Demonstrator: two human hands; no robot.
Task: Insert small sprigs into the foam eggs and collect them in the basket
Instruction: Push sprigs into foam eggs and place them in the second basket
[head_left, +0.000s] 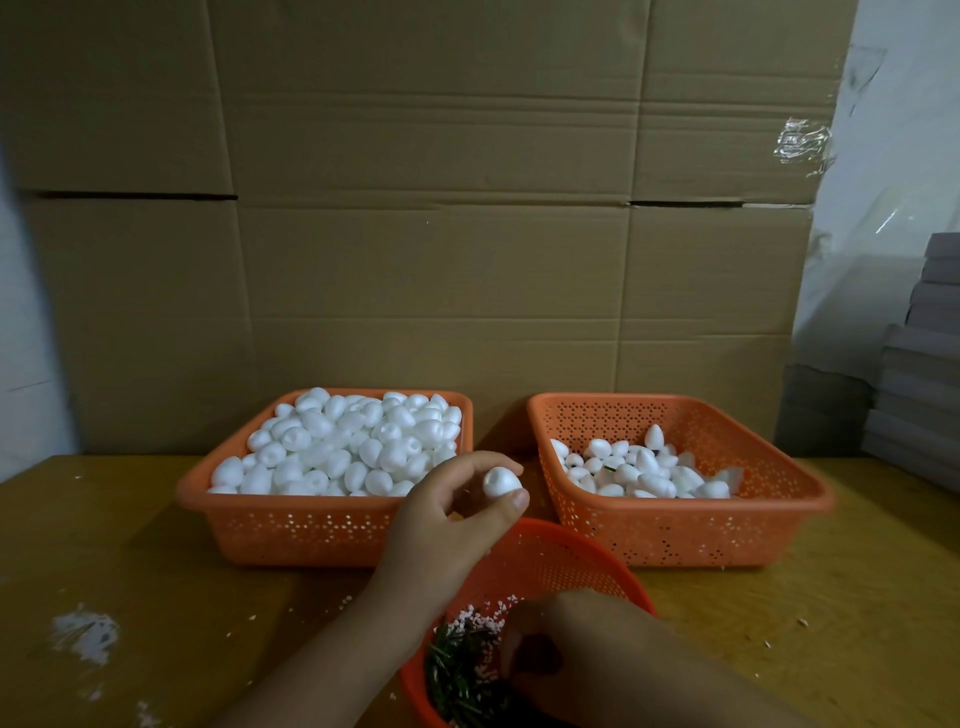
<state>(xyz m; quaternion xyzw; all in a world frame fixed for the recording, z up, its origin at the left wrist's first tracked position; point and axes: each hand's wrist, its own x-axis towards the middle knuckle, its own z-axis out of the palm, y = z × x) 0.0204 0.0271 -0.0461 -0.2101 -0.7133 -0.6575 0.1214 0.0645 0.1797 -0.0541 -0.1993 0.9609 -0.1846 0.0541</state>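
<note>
My left hand pinches a white foam egg between thumb and fingertips, raised in front of the two rectangular baskets. The left orange basket is heaped with plain foam eggs. The right orange basket holds a thinner layer of eggs. My right hand reaches down into a round orange basket near me, its fingers curled over the green sprigs; the fingertips are hidden, so a grip on a sprig cannot be made out.
A wall of cardboard boxes stands right behind the baskets. Grey flat boards are stacked at the right edge. White foam crumbs lie scattered on the yellow table at the left.
</note>
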